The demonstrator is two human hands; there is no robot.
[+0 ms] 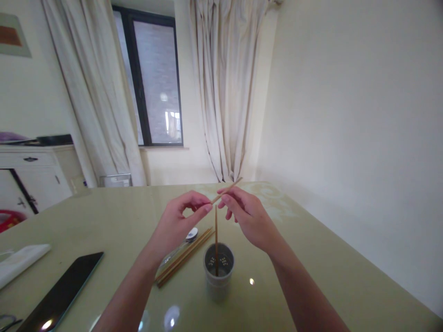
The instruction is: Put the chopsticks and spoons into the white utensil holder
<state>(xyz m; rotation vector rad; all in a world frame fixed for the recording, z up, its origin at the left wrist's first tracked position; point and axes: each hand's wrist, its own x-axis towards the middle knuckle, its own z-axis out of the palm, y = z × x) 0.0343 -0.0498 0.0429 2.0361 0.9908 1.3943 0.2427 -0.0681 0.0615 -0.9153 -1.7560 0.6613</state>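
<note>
Both hands meet over the table [311, 263], sharing one stick [232, 186]. The left hand [183, 216] has thumb and forefinger pinched together at the stick's lower end; the right hand [248, 214] has thumb and forefinger closed about it a little farther up, its other fingers loosely curled below. The stick slants up to the right, its free end pointing towards the foot of the right curtain [230, 83].

Straight beneath, between the forearms, stands a cup [218, 283] with a second stick [216, 237] upright in it. That one is the nearest obstacle: its tip rises into the gap between the hands, just under the held stick as seen from here. Pale dots show inside the cup.

Left of the cup lies a bundle [185, 257] of more sticks, slanting away from the viewer, with a small round item [192, 234] at its far end and some clear wrap [170, 257] along its left side. The left wrist passes close over this and hides part of the wrap.

Farther left, well apart from the hands, lie a dark tablet [62, 293] and a white box [25, 263], with a dark looped item at the bottom corner, too cut off to name. Beyond the table are a cabinet [39, 159], the left curtain [92, 92] and a window [157, 83]; a bare wall [353, 115] runs along the right edge
</note>
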